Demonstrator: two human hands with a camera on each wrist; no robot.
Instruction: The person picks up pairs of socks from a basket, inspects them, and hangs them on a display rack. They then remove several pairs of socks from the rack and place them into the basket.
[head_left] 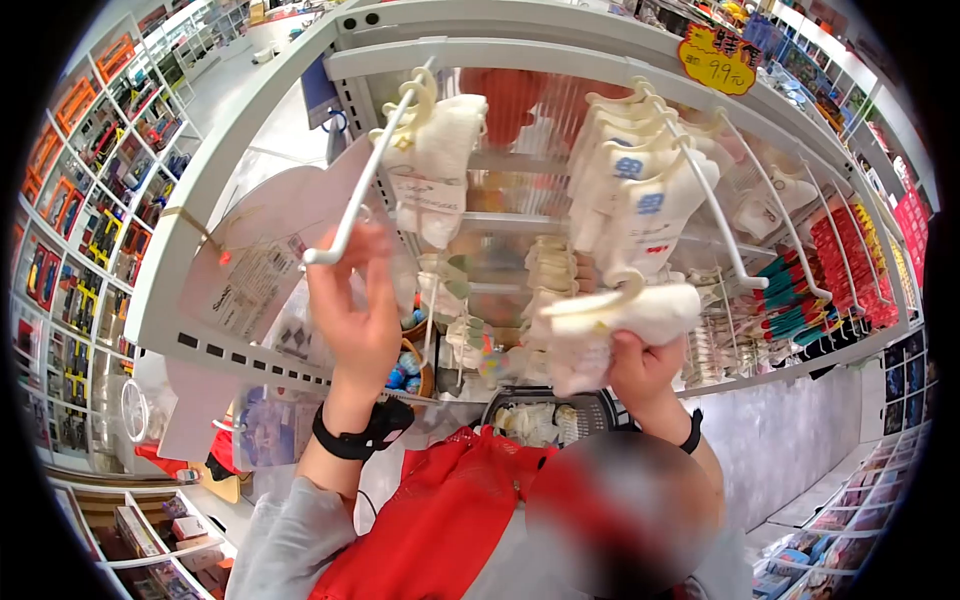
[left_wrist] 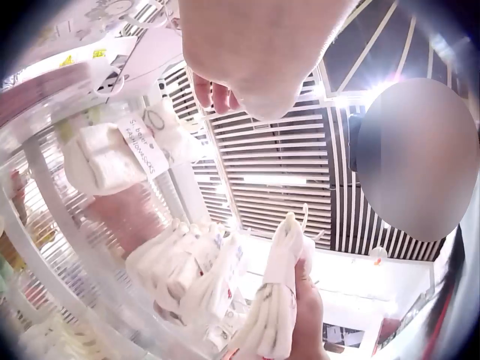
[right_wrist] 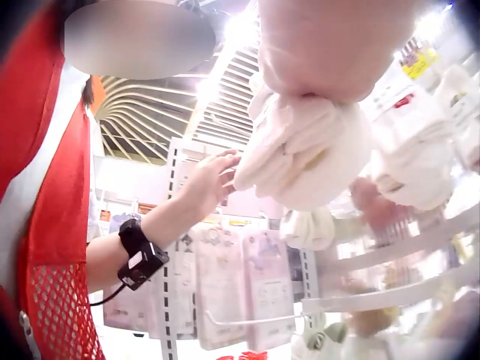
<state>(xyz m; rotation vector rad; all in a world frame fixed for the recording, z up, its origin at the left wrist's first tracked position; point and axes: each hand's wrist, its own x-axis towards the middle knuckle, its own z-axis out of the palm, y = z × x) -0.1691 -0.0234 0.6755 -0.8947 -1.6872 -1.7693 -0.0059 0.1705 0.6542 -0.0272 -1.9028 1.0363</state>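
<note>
My right hand (head_left: 648,372) grips a bundle of white socks (head_left: 628,312), its small plastic hanger pointing up, in front of the rack. The same bundle (left_wrist: 271,304) stands upright at the bottom of the left wrist view. My left hand (head_left: 358,322) is raised beside the tip of a white display hook (head_left: 372,175), with nothing held. In the right wrist view the left hand's fingers (right_wrist: 225,166) are loosely extended. Farther back on that hook hang white socks (head_left: 440,150) with a paper band. Several more white socks (head_left: 640,205) hang on the hook to the right.
The grey rack frame (head_left: 240,130) curves around the hooks, with a yellow price sign (head_left: 717,60) on top. Bare hook ends (head_left: 745,275) stick out towards me. Lower rows hold more socks; red packs (head_left: 850,260) hang far right. A dark basket (head_left: 598,405) is below.
</note>
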